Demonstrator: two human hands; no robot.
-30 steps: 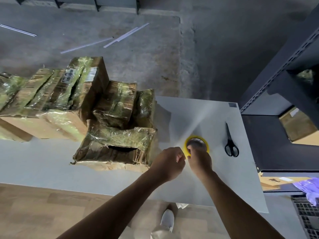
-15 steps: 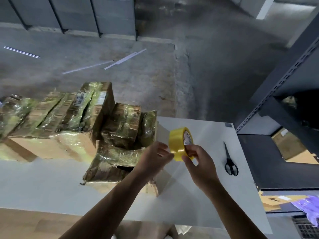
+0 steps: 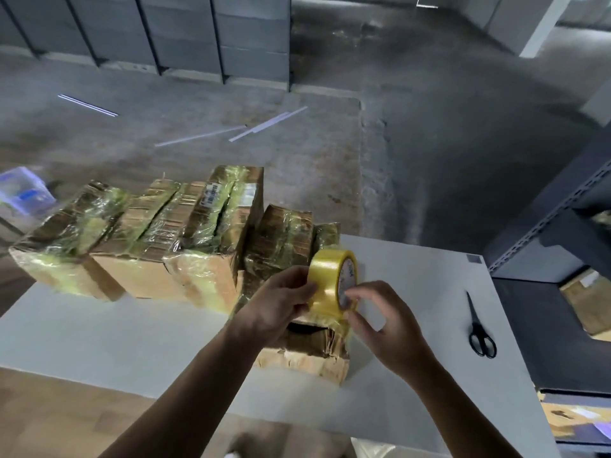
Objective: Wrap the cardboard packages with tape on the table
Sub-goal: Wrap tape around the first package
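Head view, one tape roll (image 3: 325, 276), one scissors (image 3: 476, 323)

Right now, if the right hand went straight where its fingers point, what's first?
The tape roll: fingertips of the right hand sit at its open face; whether they touch is unclear.

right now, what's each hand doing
Left hand: grips the tape roll.
Right hand: at the roll's rim, blurred; grip cannot be told.

Dim, soft daylight enters from one o'clock, glare sheens the wrapped packages (image 3: 198, 226) at nine o'clock, the right hand (image 3: 393, 325) shows motion blur, wide-angle bending marks frame edges, shadows faint.
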